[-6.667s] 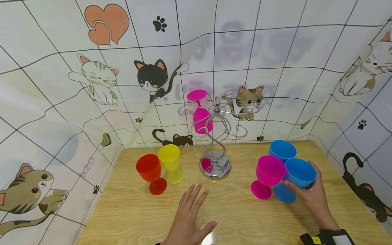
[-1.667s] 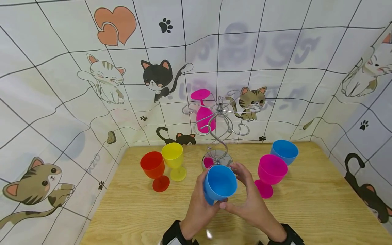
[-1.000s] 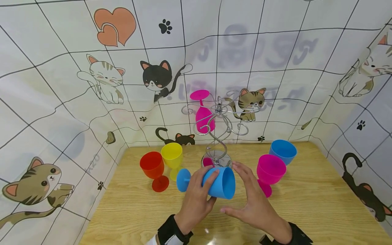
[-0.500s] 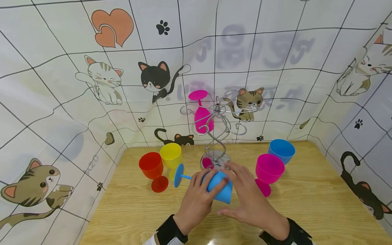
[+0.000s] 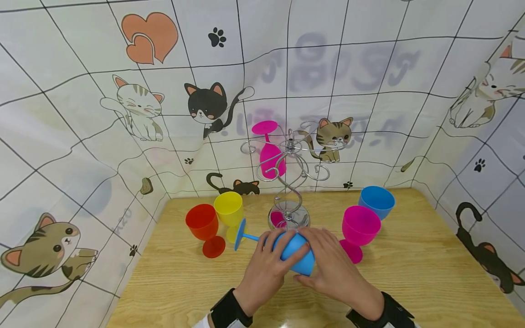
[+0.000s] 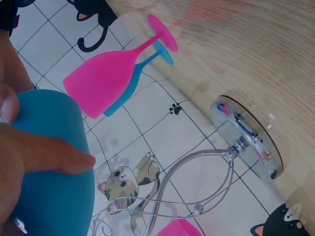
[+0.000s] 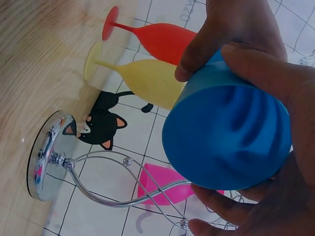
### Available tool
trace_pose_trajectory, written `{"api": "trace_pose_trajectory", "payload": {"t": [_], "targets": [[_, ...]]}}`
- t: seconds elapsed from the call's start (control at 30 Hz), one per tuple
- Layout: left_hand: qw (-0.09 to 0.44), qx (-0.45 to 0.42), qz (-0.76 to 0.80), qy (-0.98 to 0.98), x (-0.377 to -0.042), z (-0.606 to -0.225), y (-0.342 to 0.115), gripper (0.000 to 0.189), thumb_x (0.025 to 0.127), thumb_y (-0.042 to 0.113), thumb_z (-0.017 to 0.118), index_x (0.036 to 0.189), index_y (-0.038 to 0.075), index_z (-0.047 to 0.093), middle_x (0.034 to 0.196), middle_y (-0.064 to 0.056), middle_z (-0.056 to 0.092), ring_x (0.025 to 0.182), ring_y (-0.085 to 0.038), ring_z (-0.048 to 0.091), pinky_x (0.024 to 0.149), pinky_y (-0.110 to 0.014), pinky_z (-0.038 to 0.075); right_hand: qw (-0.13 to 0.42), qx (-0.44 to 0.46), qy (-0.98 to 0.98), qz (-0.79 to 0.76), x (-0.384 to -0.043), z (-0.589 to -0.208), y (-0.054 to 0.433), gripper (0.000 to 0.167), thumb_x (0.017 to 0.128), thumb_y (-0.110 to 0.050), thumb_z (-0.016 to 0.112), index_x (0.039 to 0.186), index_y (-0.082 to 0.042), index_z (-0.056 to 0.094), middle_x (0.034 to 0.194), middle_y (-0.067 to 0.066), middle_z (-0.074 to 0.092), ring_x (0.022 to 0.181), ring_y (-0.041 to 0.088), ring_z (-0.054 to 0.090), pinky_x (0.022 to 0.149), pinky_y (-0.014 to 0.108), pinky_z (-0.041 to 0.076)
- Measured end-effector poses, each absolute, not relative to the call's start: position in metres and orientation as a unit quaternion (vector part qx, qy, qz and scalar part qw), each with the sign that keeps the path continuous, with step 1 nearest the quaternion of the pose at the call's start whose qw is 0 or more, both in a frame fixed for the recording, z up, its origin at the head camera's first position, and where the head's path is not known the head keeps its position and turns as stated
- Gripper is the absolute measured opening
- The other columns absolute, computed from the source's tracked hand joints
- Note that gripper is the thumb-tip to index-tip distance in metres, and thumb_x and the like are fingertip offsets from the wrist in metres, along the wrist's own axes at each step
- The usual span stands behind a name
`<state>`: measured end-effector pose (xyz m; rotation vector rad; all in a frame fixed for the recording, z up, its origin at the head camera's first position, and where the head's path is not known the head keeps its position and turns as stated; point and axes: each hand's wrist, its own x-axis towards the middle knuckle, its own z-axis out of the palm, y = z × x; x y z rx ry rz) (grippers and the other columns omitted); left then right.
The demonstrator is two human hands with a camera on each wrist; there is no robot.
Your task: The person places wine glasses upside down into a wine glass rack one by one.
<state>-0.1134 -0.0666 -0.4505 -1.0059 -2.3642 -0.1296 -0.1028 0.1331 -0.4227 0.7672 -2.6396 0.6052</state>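
Tipped on its side, a blue plastic goblet [image 5: 301, 259] is held above the table in front of the metal stand. My left hand [image 5: 264, 269] grips its bowl, with the stem and foot pointing left. Around the rim end, the thumb and fingers of my right hand [image 5: 334, 269] hold the bowl too; the right wrist view shows the goblet's open mouth [image 7: 226, 137] between them. Behind the hands rises the silver wire goblet rack [image 5: 290, 148] on a round mirror-like base [image 5: 289, 216]. A pink goblet [image 5: 270, 161] hangs upside down on its left side.
Left on the wooden table [image 5: 172, 291] stand a red goblet [image 5: 202, 223] and a yellow goblet [image 5: 229, 209], both upright. To the right are an upright pink goblet [image 5: 361, 225] and another blue goblet [image 5: 377, 202]. A cat-printed cloth [image 5: 262, 54] surrounds the table's back and sides.
The blue goblet came from the right-hand group to the middle in my right hand. My left hand took hold and tipped it sideways; my right fingers have just closed around its rim end.
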Motion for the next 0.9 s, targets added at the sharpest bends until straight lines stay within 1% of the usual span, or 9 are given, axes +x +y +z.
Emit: {"api": "trace_pose_trajectory", "payload": {"t": [0.13, 0.23, 0.4, 0.53, 0.6, 0.7, 0.8, 0.87, 0.9], "targets": [[0.282, -0.376, -0.037, -0.882, -0.114, -0.452, -0.066, 0.102, 0.065, 0.033, 0.091, 0.148, 0.038, 0.033, 0.152, -0.006, 0.036, 0.136, -0.03, 0.035, 0.107, -0.048, 0.041, 0.157, 0.258, -0.926, 0.224, -0.102, -0.426, 0.132, 0.101, 0.06, -0.041, 0.093, 0.14, -0.006, 0.044, 0.137, 0.01, 0.054, 0.123, 0.032, 0.054, 0.099, 0.052, 0.051], [0.279, -0.377, -0.037, -0.882, -0.114, -0.452, -0.066, 0.101, 0.065, 0.033, 0.091, 0.148, 0.037, 0.034, 0.152, -0.006, 0.035, 0.137, -0.03, 0.035, 0.107, -0.048, 0.042, 0.159, 0.257, -0.923, 0.24, -0.103, -0.428, 0.131, 0.1, 0.06, -0.035, 0.094, 0.14, -0.005, 0.043, 0.136, 0.011, 0.054, 0.12, 0.03, 0.055, 0.091, 0.048, 0.057], [0.273, -0.376, -0.038, -0.885, -0.115, -0.451, -0.067, 0.101, 0.065, 0.031, 0.091, 0.148, 0.035, 0.033, 0.152, -0.004, 0.035, 0.137, -0.028, 0.034, 0.107, -0.047, 0.042, 0.167, 0.26, -0.917, 0.251, -0.104, -0.431, 0.131, 0.099, 0.06, -0.034, 0.095, 0.139, -0.005, 0.043, 0.135, 0.012, 0.054, 0.119, 0.029, 0.056, 0.089, 0.046, 0.058], [0.271, -0.381, -0.036, -0.883, -0.115, -0.451, -0.068, 0.101, 0.066, 0.03, 0.091, 0.149, 0.034, 0.033, 0.152, -0.005, 0.035, 0.137, -0.029, 0.034, 0.108, -0.048, 0.042, 0.161, 0.256, -0.917, 0.259, -0.104, -0.432, 0.132, 0.098, 0.061, -0.034, 0.094, 0.139, -0.006, 0.043, 0.135, 0.011, 0.054, 0.118, 0.029, 0.056, 0.088, 0.045, 0.058], [0.269, -0.385, -0.032, -0.882, -0.115, -0.45, -0.069, 0.102, 0.066, 0.03, 0.091, 0.15, 0.033, 0.032, 0.154, -0.006, 0.034, 0.139, -0.03, 0.033, 0.109, -0.051, 0.04, 0.155, 0.25, -0.917, 0.267, -0.104, -0.433, 0.132, 0.096, 0.062, -0.033, 0.094, 0.139, -0.007, 0.043, 0.135, 0.011, 0.054, 0.118, 0.028, 0.056, 0.087, 0.045, 0.058], [0.267, -0.391, -0.034, -0.88, -0.115, -0.446, -0.072, 0.101, 0.069, 0.03, 0.088, 0.152, 0.033, 0.031, 0.157, -0.007, 0.03, 0.142, -0.031, 0.029, 0.112, -0.056, 0.035, 0.154, 0.239, -0.916, 0.283, -0.104, -0.435, 0.133, 0.094, 0.062, -0.029, 0.094, 0.138, -0.008, 0.043, 0.135, 0.011, 0.053, 0.116, 0.028, 0.057, 0.085, 0.045, 0.059], [0.294, -0.397, -0.059, -0.868, -0.113, -0.439, -0.077, 0.093, 0.071, 0.03, 0.084, 0.15, 0.031, 0.036, 0.157, -0.008, 0.032, 0.142, -0.031, 0.03, 0.113, -0.059, 0.032, 0.171, 0.234, -0.911, 0.293, -0.105, -0.436, 0.135, 0.093, 0.062, -0.027, 0.094, 0.137, -0.007, 0.044, 0.134, 0.01, 0.053, 0.115, 0.028, 0.058, 0.084, 0.045, 0.059], [0.329, -0.403, -0.101, -0.848, -0.111, -0.433, -0.08, 0.085, 0.071, 0.03, 0.081, 0.146, 0.026, 0.043, 0.155, -0.01, 0.036, 0.14, -0.032, 0.034, 0.113, -0.06, 0.031, 0.187, 0.234, -0.907, 0.297, -0.106, -0.437, 0.137, 0.094, 0.061, -0.028, 0.094, 0.137, -0.006, 0.044, 0.134, 0.011, 0.053, 0.115, 0.029, 0.058, 0.085, 0.047, 0.058], [0.353, -0.405, -0.126, -0.834, -0.11, -0.43, -0.081, 0.079, 0.073, 0.031, 0.079, 0.144, 0.023, 0.046, 0.153, -0.012, 0.038, 0.138, -0.033, 0.036, 0.113, -0.061, 0.03, 0.192, 0.233, -0.905, 0.3, -0.107, -0.437, 0.137, 0.095, 0.061, -0.028, 0.094, 0.138, -0.006, 0.044, 0.134, 0.011, 0.053, 0.115, 0.03, 0.058, 0.086, 0.049, 0.058]]}}
